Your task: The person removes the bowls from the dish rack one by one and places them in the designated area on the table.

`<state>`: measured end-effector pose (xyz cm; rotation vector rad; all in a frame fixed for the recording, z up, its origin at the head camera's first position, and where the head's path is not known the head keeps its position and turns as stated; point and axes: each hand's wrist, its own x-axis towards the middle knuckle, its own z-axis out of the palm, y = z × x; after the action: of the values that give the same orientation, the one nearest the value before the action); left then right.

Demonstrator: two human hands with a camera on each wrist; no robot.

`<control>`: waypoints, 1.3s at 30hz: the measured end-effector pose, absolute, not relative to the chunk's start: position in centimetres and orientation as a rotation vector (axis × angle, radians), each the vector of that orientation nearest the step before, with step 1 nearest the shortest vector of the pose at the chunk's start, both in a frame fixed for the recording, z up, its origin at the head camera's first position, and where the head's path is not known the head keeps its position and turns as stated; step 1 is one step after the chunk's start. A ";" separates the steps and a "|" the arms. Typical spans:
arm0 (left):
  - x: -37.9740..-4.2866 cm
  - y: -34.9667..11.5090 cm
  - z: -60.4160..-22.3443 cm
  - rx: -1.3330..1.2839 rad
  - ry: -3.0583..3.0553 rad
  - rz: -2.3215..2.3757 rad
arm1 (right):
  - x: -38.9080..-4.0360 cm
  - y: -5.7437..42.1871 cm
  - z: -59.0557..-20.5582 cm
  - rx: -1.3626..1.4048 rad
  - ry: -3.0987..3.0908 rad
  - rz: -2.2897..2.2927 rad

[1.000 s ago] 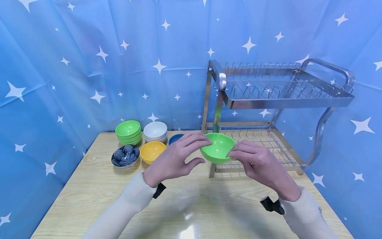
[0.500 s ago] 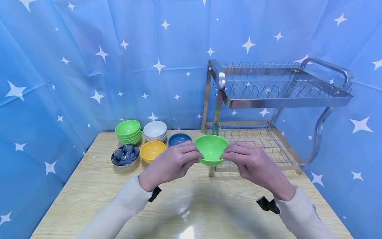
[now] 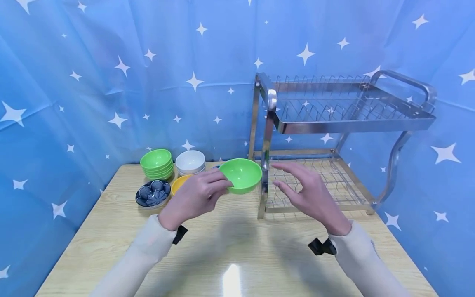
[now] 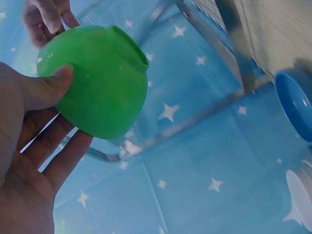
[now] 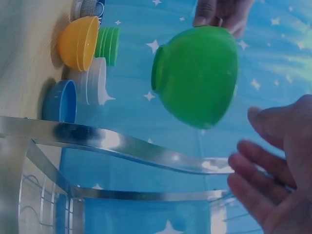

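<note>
A green bowl (image 3: 243,175) is held above the table by my left hand (image 3: 198,194), which pinches its left rim between thumb and fingers. The left wrist view shows the thumb on the outer wall of the green bowl (image 4: 105,83), its foot ring facing away. Apart from the bowl, to its right, my right hand (image 3: 309,194) has thumb and fingers spread with nothing between them. In the right wrist view a gap separates the right hand (image 5: 273,170) from the bowl.
A two-tier metal dish rack (image 3: 356,126) stands at the right. At the back left are stacked green bowls (image 3: 156,165), white bowls (image 3: 190,162), a patterned dark blue bowl (image 3: 153,194) and a yellow bowl (image 3: 179,183). A blue bowl (image 5: 61,102) sits near the rack.
My left hand has taken the green bowl's rim and moved it left and slightly up. My right hand has let go of the bowl and spread its fingers.
</note>
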<state>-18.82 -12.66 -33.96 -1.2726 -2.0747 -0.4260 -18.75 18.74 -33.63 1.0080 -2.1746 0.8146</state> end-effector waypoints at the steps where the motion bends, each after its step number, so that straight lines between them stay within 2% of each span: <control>1: -19.1 -13.0 -34.0 -1.255 -2.075 -0.429 | -19.1 18.7 -33.7 0.974 -2.191 0.821; 10: -21.9 -15.7 -34.4 -1.082 -2.123 -0.469 | -21.5 17.7 -34.5 0.700 -2.352 1.079; 18: -24.8 -18.7 -34.9 -0.890 -2.192 -0.453 | -23.4 15.8 -34.6 0.564 -2.419 1.287; 30: -28.6 -25.1 -36.5 -0.490 -2.460 -0.365 | -25.0 14.7 -34.5 0.460 -2.418 1.306; 39: -30.5 -28.7 -37.5 -0.357 -2.576 -0.346 | -25.3 14.6 -34.2 0.413 -2.473 1.269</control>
<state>-30.48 -28.69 -37.49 -0.3568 -2.5758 -0.3463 -25.29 14.64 -34.23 0.4125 -2.4728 1.2692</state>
